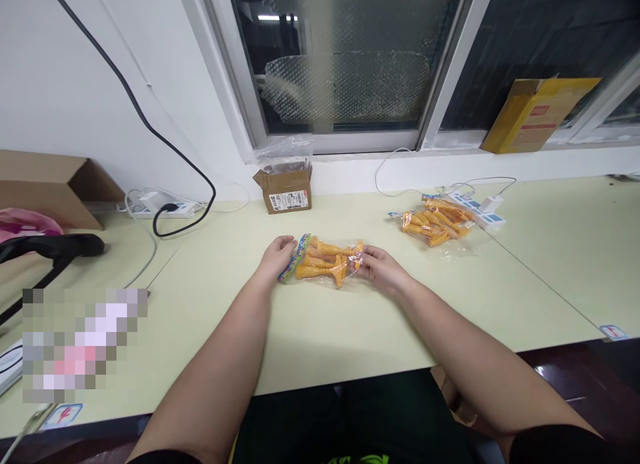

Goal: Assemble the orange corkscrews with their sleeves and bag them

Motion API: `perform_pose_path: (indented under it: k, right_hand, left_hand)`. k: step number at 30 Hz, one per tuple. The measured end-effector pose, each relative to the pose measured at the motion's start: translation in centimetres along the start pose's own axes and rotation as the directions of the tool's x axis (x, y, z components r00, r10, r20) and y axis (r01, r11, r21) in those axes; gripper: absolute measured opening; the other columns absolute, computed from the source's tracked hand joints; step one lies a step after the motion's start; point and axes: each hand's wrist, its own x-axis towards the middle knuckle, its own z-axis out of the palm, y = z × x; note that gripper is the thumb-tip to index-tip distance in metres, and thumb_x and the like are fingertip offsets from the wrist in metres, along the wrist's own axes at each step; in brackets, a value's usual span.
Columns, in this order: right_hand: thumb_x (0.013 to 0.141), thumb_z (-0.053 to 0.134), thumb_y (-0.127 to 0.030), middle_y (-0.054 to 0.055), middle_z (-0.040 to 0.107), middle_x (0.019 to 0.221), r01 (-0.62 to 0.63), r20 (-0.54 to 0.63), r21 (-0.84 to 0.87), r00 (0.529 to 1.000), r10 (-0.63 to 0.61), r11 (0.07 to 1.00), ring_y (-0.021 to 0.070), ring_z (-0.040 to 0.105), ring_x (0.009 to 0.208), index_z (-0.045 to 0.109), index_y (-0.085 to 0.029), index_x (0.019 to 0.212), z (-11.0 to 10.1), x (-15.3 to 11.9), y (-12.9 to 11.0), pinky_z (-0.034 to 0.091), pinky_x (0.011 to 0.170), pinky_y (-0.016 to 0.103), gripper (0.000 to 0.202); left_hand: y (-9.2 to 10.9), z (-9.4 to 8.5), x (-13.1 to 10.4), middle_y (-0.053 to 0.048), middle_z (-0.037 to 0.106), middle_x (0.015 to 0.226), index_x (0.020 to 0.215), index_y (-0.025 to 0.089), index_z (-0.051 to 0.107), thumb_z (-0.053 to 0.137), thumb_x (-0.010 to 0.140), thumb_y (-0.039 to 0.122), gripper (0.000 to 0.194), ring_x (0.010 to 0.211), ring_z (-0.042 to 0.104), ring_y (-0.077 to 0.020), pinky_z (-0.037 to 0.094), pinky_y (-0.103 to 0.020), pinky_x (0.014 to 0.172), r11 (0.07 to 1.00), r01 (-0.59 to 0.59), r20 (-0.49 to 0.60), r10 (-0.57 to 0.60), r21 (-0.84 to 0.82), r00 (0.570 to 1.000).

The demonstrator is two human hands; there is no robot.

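Note:
A clear plastic bag (327, 261) of orange plastic pieces lies across the middle of the pale table, its colourful printed header at the left end. My left hand (278, 256) holds the header end, fingers bent around its edge. At the opposite end, my right hand (383, 267) grips the clear plastic beside the orange pieces. Farther back on the right rests another group of bagged orange pieces (435, 222), touched by neither hand.
Near the wall stands a small open cardboard box (287, 189). Power strips (483, 211) with cables lie at the back right and back left. A black cable (145, 121) hangs at left, near a larger carton (45, 184). A yellow box (537, 115) leans on the window.

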Motion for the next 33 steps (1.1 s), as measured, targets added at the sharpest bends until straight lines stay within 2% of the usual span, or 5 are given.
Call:
perform_pose_path:
  k: [10, 17, 21, 26, 33]
  right_hand:
    - [0.062, 0.090, -0.043, -0.004, 0.065, 0.060, 0.059, -0.248, -0.112, 0.965, -0.086, 0.992, 0.0115, 0.057, 0.048, 0.053, -0.022, 0.081, -0.4, 1.8, 0.9, 0.050, 0.048, 0.025, 0.047]
    - [0.067, 0.084, -0.049, 0.003, 0.075, 0.082, 0.186, -0.161, -0.278, 0.958, -0.237, 0.942, 0.0160, 0.068, 0.074, 0.074, -0.018, 0.087, -1.0, 1.4, -0.2, 0.055, 0.077, 0.031, 0.038]
    - [0.072, 0.081, -0.050, 0.005, 0.078, 0.100, 0.241, -0.054, -0.327, 0.961, -0.272, 0.914, 0.0208, 0.070, 0.100, 0.078, -0.021, 0.089, -1.5, 1.3, -0.2, 0.050, 0.099, 0.037, 0.034]
    - [0.076, 0.078, -0.052, 0.006, 0.076, 0.115, 0.273, 0.042, -0.382, 0.960, -0.278, 0.883, 0.0229, 0.067, 0.114, 0.078, -0.025, 0.103, -2.4, 1.3, -0.4, 0.045, 0.108, 0.041, 0.038]
    - [0.086, 0.062, -0.063, 0.007, 0.075, 0.123, 0.292, 0.083, -0.364, 0.956, -0.281, 0.885, 0.0264, 0.063, 0.125, 0.076, -0.023, 0.108, -3.5, 1.8, -0.7, 0.039, 0.116, 0.045, 0.048]
  left_hand:
    - [-0.8, 2.7, -1.0, -0.005, 0.073, 0.090, 0.111, 0.019, 0.070, 0.067, 0.081, 0.043, 0.038, 0.081, 0.067, -0.0207, 0.053, -0.033, 0.076, 0.984, -0.168, 0.203, 0.153, 0.056, 0.967]
    - [0.2, 2.8, -1.9, -0.006, 0.074, 0.105, 0.106, 0.019, 0.071, 0.057, 0.090, 0.046, 0.034, 0.094, 0.067, -0.0215, 0.051, -0.035, 0.089, 0.966, -0.254, 0.204, 0.242, 0.036, 0.949]
    - [0.2, 2.9, -1.8, -0.008, 0.074, 0.104, 0.107, 0.017, 0.071, 0.062, 0.086, 0.048, 0.038, 0.092, 0.067, -0.0216, 0.052, -0.035, 0.087, 0.978, -0.206, 0.175, 0.205, -0.010, 0.963]
    - [-0.3, 2.9, -1.3, -0.009, 0.075, 0.091, 0.101, 0.016, 0.073, 0.075, 0.072, 0.044, 0.040, 0.083, 0.068, -0.0225, 0.054, -0.036, 0.081, 0.993, -0.075, 0.170, 0.091, -0.095, 0.981]
    - [-0.6, 2.6, -1.1, -0.005, 0.068, 0.088, 0.100, 0.016, 0.071, 0.071, 0.071, 0.029, 0.032, 0.074, 0.063, -0.0173, 0.052, -0.032, 0.074, 0.992, -0.119, 0.111, 0.123, -0.048, 0.986]
